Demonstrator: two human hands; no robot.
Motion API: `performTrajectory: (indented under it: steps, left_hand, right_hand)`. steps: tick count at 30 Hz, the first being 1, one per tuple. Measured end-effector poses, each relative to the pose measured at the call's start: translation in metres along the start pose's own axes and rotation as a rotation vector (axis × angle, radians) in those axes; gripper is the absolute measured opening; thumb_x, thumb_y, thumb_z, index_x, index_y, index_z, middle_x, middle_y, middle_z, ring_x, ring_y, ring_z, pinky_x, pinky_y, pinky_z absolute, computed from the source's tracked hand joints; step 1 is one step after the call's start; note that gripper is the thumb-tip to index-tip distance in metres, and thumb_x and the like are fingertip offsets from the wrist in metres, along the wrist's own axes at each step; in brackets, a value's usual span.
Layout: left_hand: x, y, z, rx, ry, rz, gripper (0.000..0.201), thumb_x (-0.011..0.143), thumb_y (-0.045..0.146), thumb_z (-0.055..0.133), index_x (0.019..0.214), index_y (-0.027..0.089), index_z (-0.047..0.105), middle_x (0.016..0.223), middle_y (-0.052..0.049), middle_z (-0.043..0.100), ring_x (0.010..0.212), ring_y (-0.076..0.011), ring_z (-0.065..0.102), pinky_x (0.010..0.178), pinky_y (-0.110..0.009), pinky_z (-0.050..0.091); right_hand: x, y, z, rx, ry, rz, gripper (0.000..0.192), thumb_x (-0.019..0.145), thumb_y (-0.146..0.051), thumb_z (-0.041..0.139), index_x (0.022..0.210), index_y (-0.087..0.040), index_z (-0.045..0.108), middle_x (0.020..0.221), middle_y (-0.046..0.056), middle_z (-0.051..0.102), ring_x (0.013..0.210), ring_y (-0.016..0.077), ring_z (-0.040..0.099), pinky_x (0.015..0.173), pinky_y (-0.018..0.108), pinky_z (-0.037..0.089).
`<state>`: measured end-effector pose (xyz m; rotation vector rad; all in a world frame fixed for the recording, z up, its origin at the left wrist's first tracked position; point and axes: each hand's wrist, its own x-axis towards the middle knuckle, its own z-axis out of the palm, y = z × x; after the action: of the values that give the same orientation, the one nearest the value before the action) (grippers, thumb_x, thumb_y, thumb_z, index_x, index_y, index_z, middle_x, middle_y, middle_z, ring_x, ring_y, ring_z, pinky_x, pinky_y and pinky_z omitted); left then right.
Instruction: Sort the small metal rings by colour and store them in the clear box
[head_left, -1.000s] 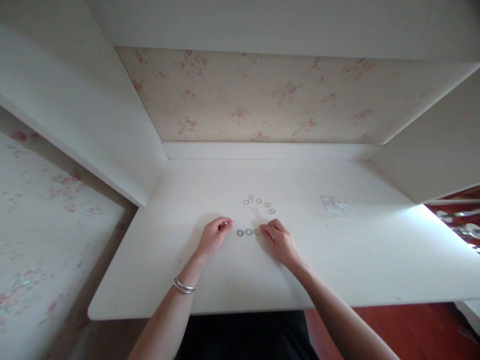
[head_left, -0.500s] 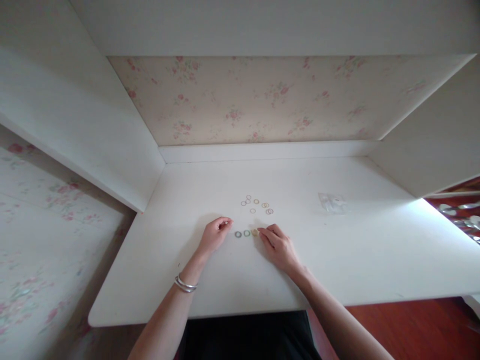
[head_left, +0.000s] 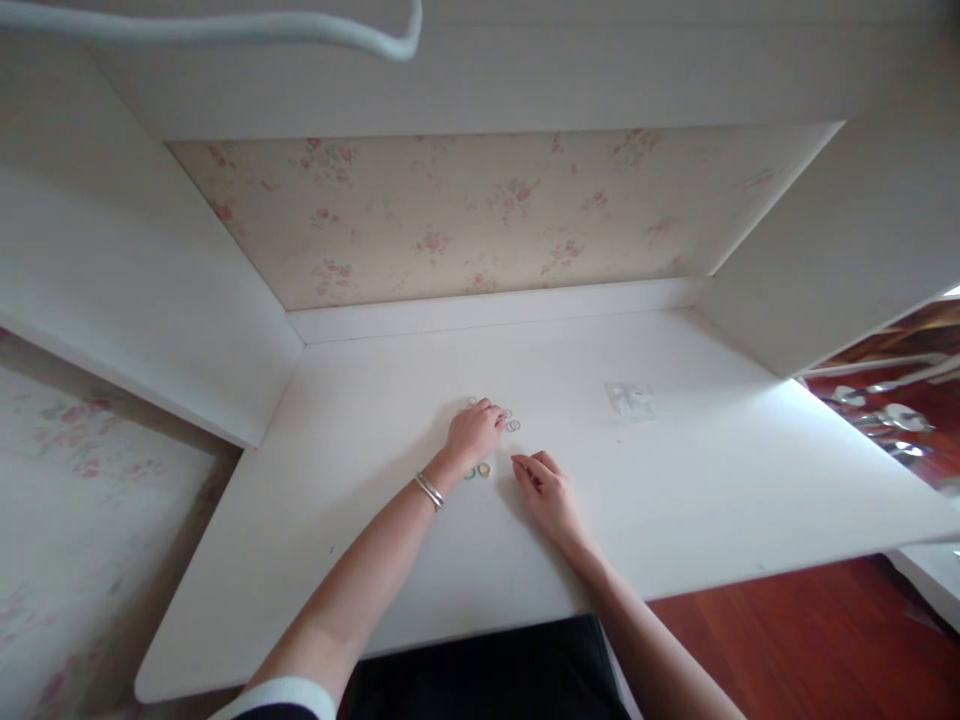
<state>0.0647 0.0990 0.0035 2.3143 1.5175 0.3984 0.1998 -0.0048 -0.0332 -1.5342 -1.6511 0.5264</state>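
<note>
While the left hand lies palm down over the scattered small rings near the middle of the frame, its fingers curl loosely onto them; whether any ring is pinched under the fingertips cannot be told, since the hand covers most of the cluster. Only a few thin rings peek out at its right edge. A silver bangle circles the left wrist. Just below that hand, two thicker rings lie side by side on the white desk: a greenish ring, partly hidden by the wrist, and a yellowish ring touching or nearly touching it. The right hand rests on the desk just right of this pair, fingers loosely bent and holding nothing, fingertips pointing toward the yellowish ring. A small clear plastic bag lies well apart, right of centre. Floral wallpaper backs the desk alcove across the upper frame.
</note>
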Motion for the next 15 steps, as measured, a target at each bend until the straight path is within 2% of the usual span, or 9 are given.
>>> performTrajectory:
  steps: [4,8,15]
  left_hand:
    - [0.007,-0.002,0.008,0.045,-0.037,0.002,0.024,0.091,0.031,0.045,0.097,0.021,0.065,0.104,-0.007,0.06,0.092,-0.0182,0.059,0.08,-0.029,0.043]
    - [0.004,-0.005,0.007,0.078,-0.046,0.036,0.022,0.091,0.026,0.043,0.092,0.019,0.064,0.101,-0.007,0.061,0.089,-0.0175,0.059,0.078,-0.027,0.043]
    - [-0.02,-0.015,-0.019,0.009,0.03,0.107,0.02,0.092,0.025,0.041,0.093,0.02,0.061,0.102,-0.005,0.059,0.092,-0.0162,0.058,0.081,-0.025,0.043]
  right_hand:
    - [0.0,0.001,-0.002,0.004,0.001,-0.002,0.032,0.091,-0.036,0.039,0.095,-0.022,0.067,0.078,0.003,0.058,0.062,0.0117,0.053,0.059,0.022,0.042]
    - [0.002,0.001,-0.003,0.012,-0.004,0.004,0.032,0.091,-0.036,0.039,0.095,-0.023,0.067,0.078,0.003,0.058,0.062,0.0116,0.053,0.059,0.022,0.042]
    - [0.001,0.001,-0.003,0.038,-0.019,0.008,0.031,0.091,-0.036,0.04,0.095,-0.023,0.067,0.081,0.003,0.059,0.062,0.011,0.053,0.059,0.022,0.042]
